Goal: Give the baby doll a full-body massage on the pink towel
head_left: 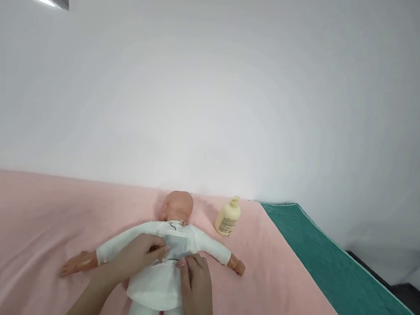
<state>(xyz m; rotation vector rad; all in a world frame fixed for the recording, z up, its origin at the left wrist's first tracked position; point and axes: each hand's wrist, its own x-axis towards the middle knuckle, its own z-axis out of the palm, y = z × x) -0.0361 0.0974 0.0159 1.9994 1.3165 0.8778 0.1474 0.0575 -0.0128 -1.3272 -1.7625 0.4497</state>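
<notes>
A doll with a white cloth body and brown plastic head and hands lies on a pink sheet, arms spread wide. In the middle of its torso a grey rectangular patch shows through an opening in the cloth. My left hand is closed at the left edge of this opening, thumb and forefinger pinched on the white cloth. At the lower right edge, my right hand also pinches the cloth with bent fingers. The fingertips partly cover the edges of the opening.
Behind the doll's right-side arm stands a pale yellow pump bottle with a printed label. The pink sheet is wrinkled at left. A green quilted cover shows at right, beside dark furniture. A white wall rises behind.
</notes>
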